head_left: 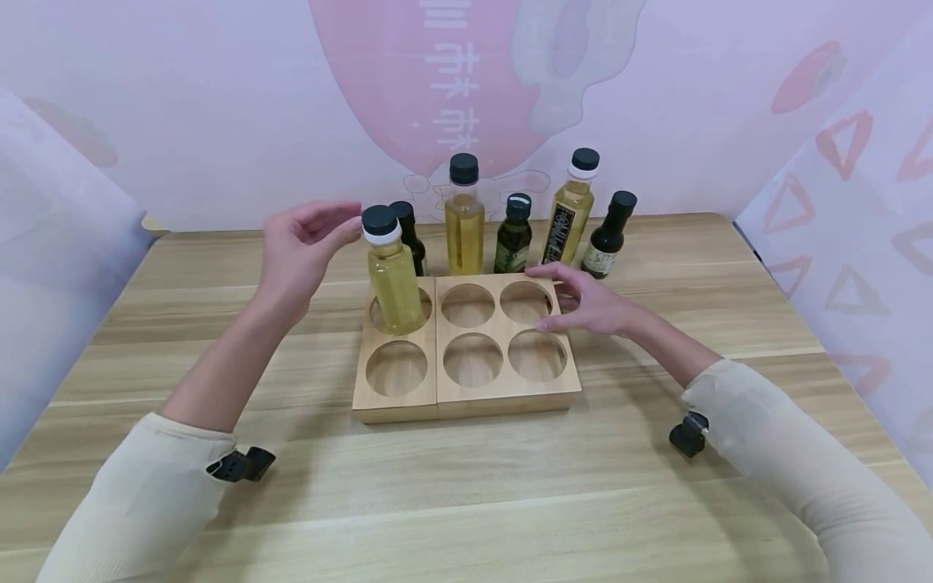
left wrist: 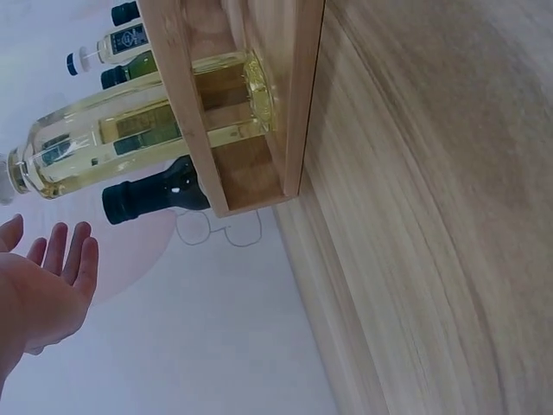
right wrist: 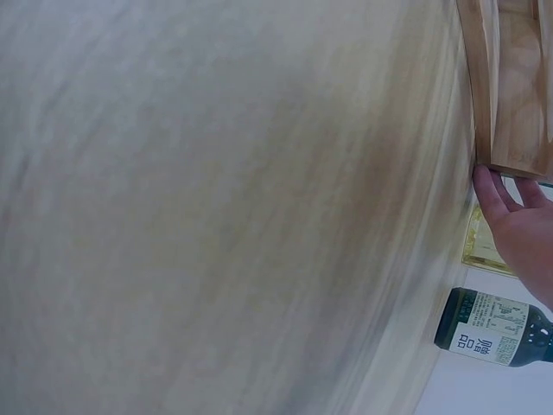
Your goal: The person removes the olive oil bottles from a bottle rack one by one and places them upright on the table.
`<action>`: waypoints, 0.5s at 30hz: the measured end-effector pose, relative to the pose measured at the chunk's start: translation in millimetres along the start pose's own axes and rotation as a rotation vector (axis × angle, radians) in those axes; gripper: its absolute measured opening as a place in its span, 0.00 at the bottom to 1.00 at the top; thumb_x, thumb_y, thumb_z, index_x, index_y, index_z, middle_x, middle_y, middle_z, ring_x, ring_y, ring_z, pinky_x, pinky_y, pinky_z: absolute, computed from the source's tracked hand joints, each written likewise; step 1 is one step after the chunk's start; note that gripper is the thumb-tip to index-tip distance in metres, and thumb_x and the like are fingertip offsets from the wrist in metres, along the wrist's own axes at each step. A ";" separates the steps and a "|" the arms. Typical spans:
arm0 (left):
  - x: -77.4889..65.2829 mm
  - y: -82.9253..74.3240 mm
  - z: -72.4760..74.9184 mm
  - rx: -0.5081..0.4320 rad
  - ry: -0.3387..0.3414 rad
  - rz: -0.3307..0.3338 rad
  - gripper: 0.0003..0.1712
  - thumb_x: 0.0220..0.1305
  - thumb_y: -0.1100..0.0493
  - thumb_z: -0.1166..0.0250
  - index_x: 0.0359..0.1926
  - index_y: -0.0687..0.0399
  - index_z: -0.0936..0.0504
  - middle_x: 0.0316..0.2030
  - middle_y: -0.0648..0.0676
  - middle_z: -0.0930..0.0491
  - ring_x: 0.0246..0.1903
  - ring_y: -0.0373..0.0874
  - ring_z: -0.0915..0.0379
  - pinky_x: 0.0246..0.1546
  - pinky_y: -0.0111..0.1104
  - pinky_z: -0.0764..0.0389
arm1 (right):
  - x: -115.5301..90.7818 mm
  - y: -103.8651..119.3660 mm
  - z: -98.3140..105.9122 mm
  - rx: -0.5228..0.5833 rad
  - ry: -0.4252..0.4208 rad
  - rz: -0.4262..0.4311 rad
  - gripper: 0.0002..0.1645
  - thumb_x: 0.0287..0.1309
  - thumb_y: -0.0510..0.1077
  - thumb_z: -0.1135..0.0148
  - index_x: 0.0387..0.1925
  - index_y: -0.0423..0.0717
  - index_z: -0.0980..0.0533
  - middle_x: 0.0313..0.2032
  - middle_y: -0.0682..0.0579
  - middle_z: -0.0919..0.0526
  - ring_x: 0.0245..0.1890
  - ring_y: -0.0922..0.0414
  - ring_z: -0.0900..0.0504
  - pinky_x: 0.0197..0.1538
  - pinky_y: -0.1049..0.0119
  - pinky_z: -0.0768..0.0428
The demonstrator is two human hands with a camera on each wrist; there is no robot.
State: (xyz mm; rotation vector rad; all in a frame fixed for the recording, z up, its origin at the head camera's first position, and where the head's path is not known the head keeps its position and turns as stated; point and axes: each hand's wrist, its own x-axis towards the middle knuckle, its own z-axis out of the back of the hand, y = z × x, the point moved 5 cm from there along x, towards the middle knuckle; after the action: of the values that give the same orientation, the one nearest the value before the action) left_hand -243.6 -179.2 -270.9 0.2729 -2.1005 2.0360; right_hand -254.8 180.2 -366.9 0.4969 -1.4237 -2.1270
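Note:
A bottle of pale yellow oil (head_left: 396,283) with a black cap and white collar stands in the back-left hole of a wooden bottle rack (head_left: 470,405). Just left of its neck is my left hand (head_left: 309,247), fingers loose and bent; the left wrist view shows this hand (left wrist: 52,285) apart from the glass. My right hand (head_left: 594,300) holds the rack's back-right corner, thumb on the top near the right edge and fingers at the back. Those fingers (right wrist: 491,194) touch the rack's end (right wrist: 518,169) in the right wrist view. The other holes hold no bottles.
Behind the rack stand a tall yellow oil bottle (head_left: 465,219), a small dark green bottle (head_left: 513,239), a labelled oil bottle (head_left: 568,214) and a dark sauce bottle (head_left: 608,239). Another dark bottle (head_left: 410,235) is partly hidden behind the racked one. A printed backdrop (head_left: 219,121) borders the table.

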 end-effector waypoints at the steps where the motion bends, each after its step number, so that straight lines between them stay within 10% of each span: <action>1: -1.7 -1.3 -0.4 -0.006 0.001 -0.003 0.09 0.65 0.68 0.28 0.44 0.52 0.10 0.40 0.46 0.11 0.43 0.38 0.15 0.52 0.25 0.19 | -0.1 -0.1 0.1 -0.002 0.000 0.000 0.48 0.56 0.32 0.27 0.75 0.36 0.40 0.73 0.38 0.39 0.70 0.36 0.31 0.73 0.44 0.33; 15: -19.0 -14.5 -8.0 -0.056 0.048 -0.059 0.08 0.69 0.68 0.32 0.46 0.58 0.11 0.40 0.49 0.10 0.40 0.39 0.14 0.50 0.28 0.17 | 0.0 6.2 1.2 -0.073 -0.007 0.036 0.47 0.54 0.32 0.26 0.74 0.34 0.37 0.72 0.36 0.34 0.71 0.39 0.32 0.74 0.45 0.35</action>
State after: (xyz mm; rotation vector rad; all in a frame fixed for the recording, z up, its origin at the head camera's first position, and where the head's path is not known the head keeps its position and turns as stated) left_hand -221.3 -171.8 -261.9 0.2709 -2.0917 1.9279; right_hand -254.1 179.2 -360.7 0.4333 -1.3439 -2.1454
